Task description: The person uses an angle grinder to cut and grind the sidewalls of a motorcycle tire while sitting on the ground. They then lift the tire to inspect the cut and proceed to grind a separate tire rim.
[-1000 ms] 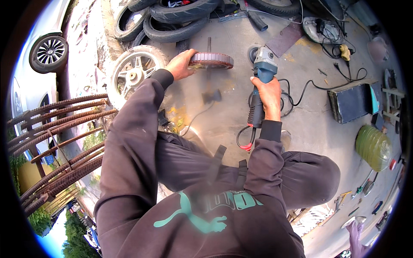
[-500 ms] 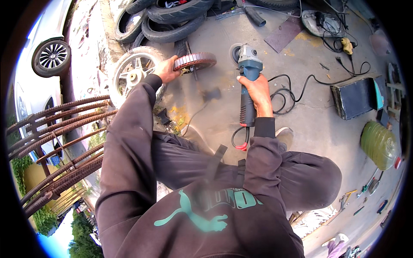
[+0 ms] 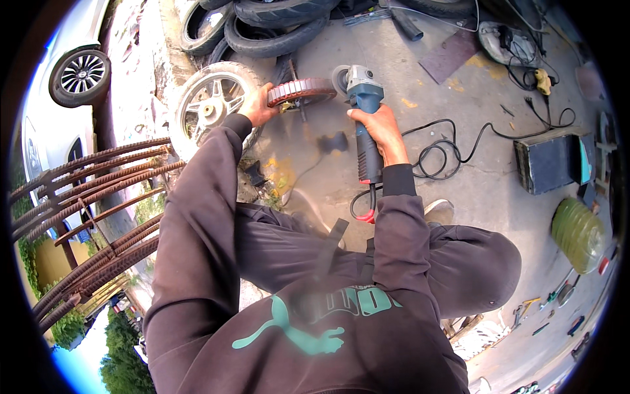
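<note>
My left hand (image 3: 260,107) grips the near-left side of a round wheel with a reddish, ribbed rim (image 3: 302,90), which sits on a thin upright metal rod. In my right hand (image 3: 385,132) is a blue and black angle grinder (image 3: 366,100), its fingers wrapped round the body. The grinder's disc (image 3: 340,79) stands at the wheel's right edge; whether the two touch I cannot tell. A black cord with a red sleeve (image 3: 366,215) leaves the grinder's lower end. Below the wheel lies a dark, blurred object (image 3: 333,142) on the concrete.
A spoked wheel (image 3: 210,110) lies beside my left hand, with stacked tyres (image 3: 279,39) behind. Bent rebar (image 3: 98,197) juts in from the left. At right are a loose cord (image 3: 436,157), a dark metal box (image 3: 550,163) and a large bottle of greenish liquid (image 3: 577,235).
My right hand has carried the grinder left, bringing its disc up to the ribbed wheel's edge. My left hand keeps its hold on the wheel. The whole view has shifted slightly.
</note>
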Motion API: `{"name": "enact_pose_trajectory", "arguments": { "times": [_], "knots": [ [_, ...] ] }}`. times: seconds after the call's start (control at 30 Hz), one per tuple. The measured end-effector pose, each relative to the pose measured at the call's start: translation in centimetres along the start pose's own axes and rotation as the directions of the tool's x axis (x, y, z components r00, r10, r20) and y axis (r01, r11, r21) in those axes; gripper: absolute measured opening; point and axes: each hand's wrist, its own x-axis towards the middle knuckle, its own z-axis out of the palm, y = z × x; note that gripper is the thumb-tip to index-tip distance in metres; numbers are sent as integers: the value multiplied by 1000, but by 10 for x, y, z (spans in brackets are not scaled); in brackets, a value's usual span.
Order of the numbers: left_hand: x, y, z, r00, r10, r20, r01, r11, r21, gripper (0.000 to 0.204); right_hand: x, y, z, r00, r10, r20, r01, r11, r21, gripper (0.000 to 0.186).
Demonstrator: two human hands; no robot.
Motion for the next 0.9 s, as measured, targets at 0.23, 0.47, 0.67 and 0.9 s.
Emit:
{"name": "enact_pose_trajectory", "arguments": {
  "times": [0.23, 0.47, 0.67, 0.9],
  "knots": [
    [-3, 1, 0, 1000, 6, 12, -5, 997, -78, 45, -8, -11, 1, 999, 12, 49, -13, 999, 31, 39],
    [0, -6, 2, 1000, -3, 11, 3, 999, -32, 45, -13, -18, 4, 997, -81, 16, 83, 986, -146, 42],
    [1, -5, 4, 1000, 10, 12, -9, 999, -54, 45, -11, -17, 4, 996, -91, -16, 87, 980, -181, 46],
    [3, -10, 7, 1000, 30, -4, -30, 998, -61, 45, -13, -21, 8, 996, -66, -52, 53, 973, -227, 50]
  ]
}}
